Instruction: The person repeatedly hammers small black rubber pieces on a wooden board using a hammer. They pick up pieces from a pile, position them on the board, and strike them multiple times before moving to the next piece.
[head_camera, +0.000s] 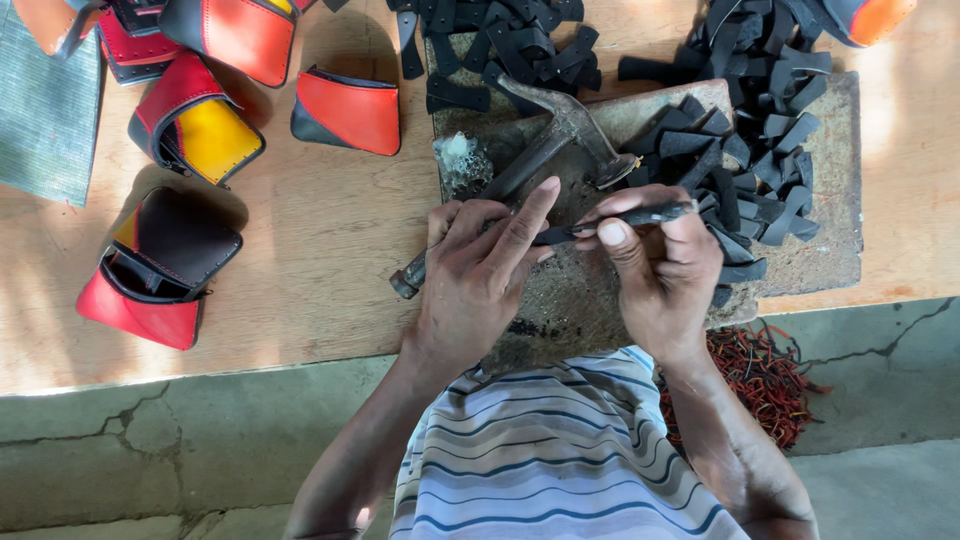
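Note:
Both my hands meet over a worn grey work slab (820, 250) on the wooden table. My left hand (480, 280) pinches one end of a narrow black strip (555, 234) with its forefinger stretched out. My right hand (660, 270) grips a thin dark tool (650, 213) that lies along the strip's other end. A hammer (560, 140) with a metal head rests on the slab just beyond my fingers, its handle running toward my left hand.
Several small black strips (760, 150) are heaped on the slab's right and at the table's back. Red, yellow and black leather pouches (345, 108) lie left. A tangle of red cord (760, 375) sits on the concrete floor.

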